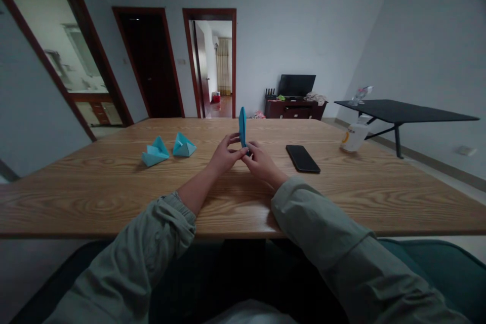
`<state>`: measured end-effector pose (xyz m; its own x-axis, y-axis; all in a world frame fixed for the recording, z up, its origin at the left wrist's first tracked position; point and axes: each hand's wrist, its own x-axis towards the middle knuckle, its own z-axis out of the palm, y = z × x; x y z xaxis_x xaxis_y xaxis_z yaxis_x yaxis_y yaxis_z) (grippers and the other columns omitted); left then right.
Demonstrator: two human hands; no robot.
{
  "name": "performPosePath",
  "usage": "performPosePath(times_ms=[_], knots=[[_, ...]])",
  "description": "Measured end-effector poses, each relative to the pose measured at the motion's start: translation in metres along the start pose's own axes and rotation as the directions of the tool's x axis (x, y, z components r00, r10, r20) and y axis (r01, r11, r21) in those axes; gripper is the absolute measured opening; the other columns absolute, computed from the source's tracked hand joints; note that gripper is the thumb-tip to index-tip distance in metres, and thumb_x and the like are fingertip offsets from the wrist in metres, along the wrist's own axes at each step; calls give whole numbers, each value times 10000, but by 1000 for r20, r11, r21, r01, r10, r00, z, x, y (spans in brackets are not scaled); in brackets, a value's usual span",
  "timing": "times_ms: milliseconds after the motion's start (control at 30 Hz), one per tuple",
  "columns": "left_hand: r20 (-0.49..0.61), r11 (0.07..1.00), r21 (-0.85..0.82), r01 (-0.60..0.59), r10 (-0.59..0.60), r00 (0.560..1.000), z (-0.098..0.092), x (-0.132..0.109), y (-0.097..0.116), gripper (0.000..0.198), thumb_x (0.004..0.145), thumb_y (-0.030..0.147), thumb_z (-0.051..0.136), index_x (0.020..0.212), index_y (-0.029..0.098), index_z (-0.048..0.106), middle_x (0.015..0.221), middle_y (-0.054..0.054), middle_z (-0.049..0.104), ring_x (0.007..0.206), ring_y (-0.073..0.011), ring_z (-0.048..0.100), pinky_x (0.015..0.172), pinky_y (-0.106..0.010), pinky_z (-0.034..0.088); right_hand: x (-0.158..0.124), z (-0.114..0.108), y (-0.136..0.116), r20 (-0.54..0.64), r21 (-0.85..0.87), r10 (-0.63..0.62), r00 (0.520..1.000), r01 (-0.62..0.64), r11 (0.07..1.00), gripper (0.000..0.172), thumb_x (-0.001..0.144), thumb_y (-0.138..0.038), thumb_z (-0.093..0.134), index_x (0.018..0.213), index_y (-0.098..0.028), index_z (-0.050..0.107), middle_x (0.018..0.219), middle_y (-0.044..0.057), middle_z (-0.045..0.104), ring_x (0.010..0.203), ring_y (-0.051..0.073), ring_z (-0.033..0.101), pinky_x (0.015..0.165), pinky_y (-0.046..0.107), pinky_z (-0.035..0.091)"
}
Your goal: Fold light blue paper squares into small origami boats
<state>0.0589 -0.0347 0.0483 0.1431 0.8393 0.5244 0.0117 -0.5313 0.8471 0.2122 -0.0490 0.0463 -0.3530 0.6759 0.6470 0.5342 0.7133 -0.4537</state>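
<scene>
A folded piece of blue paper (242, 124) stands upright, nearly edge-on to me, above the middle of the table. My left hand (227, 153) grips it from the left, with thumb and fingers at its lower part. From the right, my right hand (261, 161) pinches the bottom end, and the two thumbs nearly meet there. Some of the fingers are hidden behind the paper. Off to the left on the wooden table (114, 197) sit two light-blue folded paper shapes, one (155, 152) nearer and one (184, 146) slightly farther back.
A black phone (302, 158) lies right of my hands. Farther right stands a white container (354, 136) with printing. Beyond the table are a black table (406, 110), a low cabinet (294, 110) with a screen (296, 85), and doorways on the left.
</scene>
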Motion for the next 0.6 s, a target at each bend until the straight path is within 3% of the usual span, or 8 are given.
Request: performPosePath(times_ms=[167,600], knots=[[30,995,-52,85,-84,996,-1,-1,1,639,704,328,751,1267,232,464,1267,-117,552,770,-151,674,700,-332,578,0,-3,-1,7,26,58,998,-58,998,357,891,-270,459,1206,-164,588,1053,68,597,802,140,571,734,245,458],[6,997,-22,69,-69,998,-1,-1,1,589,708,251,712,1239,227,457,1230,-100,566,853,-159,662,735,-324,572,2,-1,-1,18,51,49,999,-50,997,390,899,-248,446,1267,-184,560,1105,79,633,796,139,586,733,247,474]])
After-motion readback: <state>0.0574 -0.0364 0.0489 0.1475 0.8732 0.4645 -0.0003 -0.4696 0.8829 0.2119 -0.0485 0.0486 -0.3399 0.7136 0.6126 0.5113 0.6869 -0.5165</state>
